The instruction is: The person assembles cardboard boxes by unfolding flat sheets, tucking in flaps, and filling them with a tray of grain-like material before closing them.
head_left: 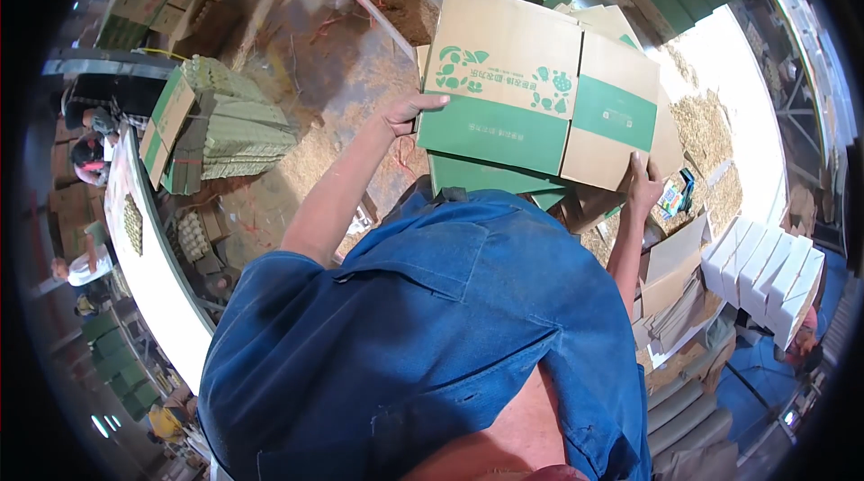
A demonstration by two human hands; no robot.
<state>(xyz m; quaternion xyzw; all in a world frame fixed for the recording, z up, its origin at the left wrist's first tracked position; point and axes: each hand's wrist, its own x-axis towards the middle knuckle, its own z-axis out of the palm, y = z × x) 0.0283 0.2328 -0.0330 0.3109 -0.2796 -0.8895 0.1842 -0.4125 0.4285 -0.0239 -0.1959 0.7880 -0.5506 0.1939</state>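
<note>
A brown-and-green carton (531, 107) fills the upper centre of the frame; over at the left sits a stack of flattened cartons (241, 125); some white boxes (763, 276) stand side by side at the right; the left hand (405, 115) grips the carton's left edge, the right hand (643, 184) its lower right corner.

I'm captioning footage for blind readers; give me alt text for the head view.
The left hand and right hand hold a brown-and-green carton before a blue shirt. A cardboard stack stands left, white boxes right.
</note>
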